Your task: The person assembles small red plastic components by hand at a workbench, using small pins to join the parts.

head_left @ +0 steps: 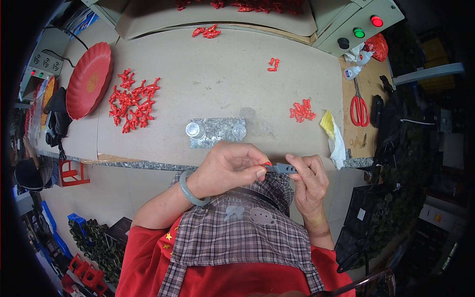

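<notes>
Head view shows both hands just below the little metal plate [216, 131]. A small grey strip [282, 168] lies sideways between them. The right hand [309, 180] pinches its right end. The left hand [230, 166] pinches a tiny red piece [267, 164] at its left end, fingers closed.

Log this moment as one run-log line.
left hand: pinching small red part | right hand: holding grey strip | both above checked apron | red parts pile on table
</notes>
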Motion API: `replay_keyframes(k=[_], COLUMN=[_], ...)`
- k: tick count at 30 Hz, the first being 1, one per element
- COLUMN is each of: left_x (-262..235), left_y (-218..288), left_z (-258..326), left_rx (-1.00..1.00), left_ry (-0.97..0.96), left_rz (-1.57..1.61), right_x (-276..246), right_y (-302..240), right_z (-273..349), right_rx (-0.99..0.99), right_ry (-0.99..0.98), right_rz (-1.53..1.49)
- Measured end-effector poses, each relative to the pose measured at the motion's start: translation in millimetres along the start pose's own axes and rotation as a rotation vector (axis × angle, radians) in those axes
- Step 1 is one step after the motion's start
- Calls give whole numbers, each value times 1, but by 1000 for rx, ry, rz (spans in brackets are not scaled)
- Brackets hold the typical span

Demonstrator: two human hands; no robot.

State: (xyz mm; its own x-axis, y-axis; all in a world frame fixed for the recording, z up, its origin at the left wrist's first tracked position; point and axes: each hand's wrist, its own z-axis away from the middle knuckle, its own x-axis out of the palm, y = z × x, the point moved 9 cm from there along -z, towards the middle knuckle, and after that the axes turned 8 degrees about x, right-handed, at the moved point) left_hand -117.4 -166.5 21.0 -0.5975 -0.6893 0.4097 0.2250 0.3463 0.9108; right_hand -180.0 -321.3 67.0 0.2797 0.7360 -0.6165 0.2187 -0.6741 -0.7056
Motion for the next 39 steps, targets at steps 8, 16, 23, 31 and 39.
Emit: replay_keyframes(k=[8,16,23,31,39], left_x=[-1,0,-2,2,9], left_y=[-3,7,-2,-9,-36], left_z=[3,5,2,2,11], left_rx=[-61,46,11,23,-240], left_ry=[-4,1,11,22,-78], left_rz=[118,-74,90,70,99], right_x=[-1,-22,-51,-62,-46], right_y=[-3,20,45,101,145], right_z=[1,-1,-34,-113,-129], right_rx=[38,221,271,187,176], right_ry=[11,71,238,224,52], right_rz=[20,84,196,537,745])
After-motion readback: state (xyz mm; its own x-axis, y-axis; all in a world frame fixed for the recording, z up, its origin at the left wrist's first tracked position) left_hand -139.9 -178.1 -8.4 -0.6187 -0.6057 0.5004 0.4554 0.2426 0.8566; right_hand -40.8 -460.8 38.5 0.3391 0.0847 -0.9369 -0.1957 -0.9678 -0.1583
